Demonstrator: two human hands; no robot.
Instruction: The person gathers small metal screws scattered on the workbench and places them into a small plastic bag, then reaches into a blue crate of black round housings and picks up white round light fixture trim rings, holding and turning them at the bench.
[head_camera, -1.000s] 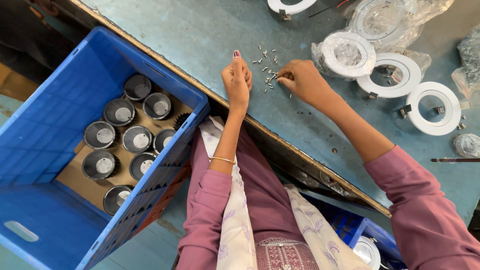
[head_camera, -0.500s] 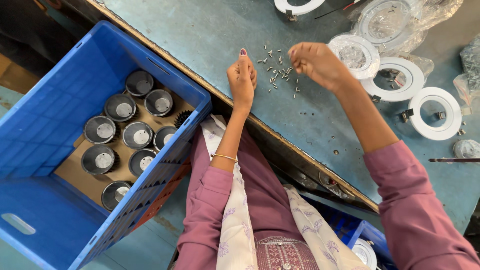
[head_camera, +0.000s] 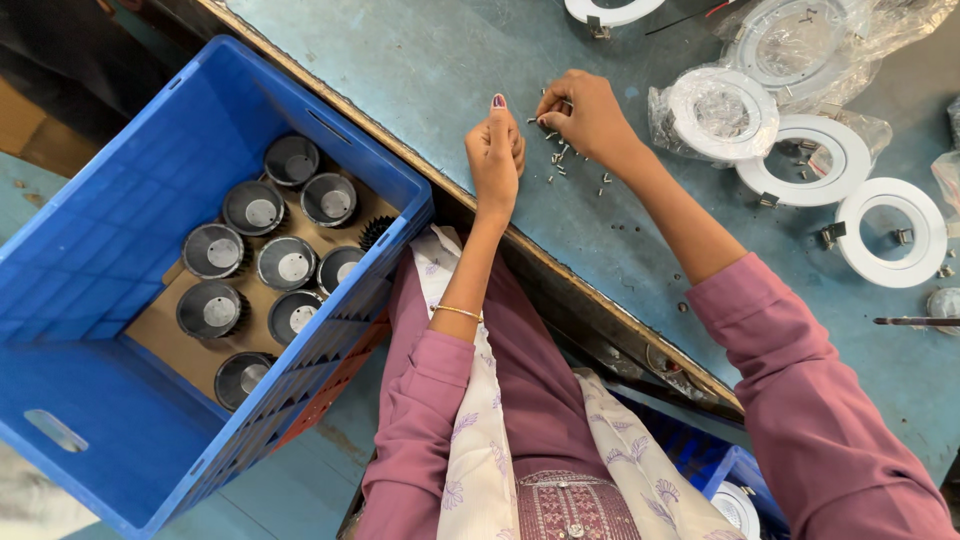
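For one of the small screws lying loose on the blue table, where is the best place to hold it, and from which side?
Probably pinch a small screw across its thin shaft with fingertips, from straight above: it lies flat on the table, and the right hand is already over the pile.

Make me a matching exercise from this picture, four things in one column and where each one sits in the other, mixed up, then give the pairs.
Things
1. black cups
2. white rings
3. small screws
4. gold bangle

Places
A. on the left wrist
B. scattered on the table under the right hand
C. in the blue crate, on cardboard
D. on the table's right side, some in clear plastic

Pairs: 1-C, 2-D, 3-B, 4-A
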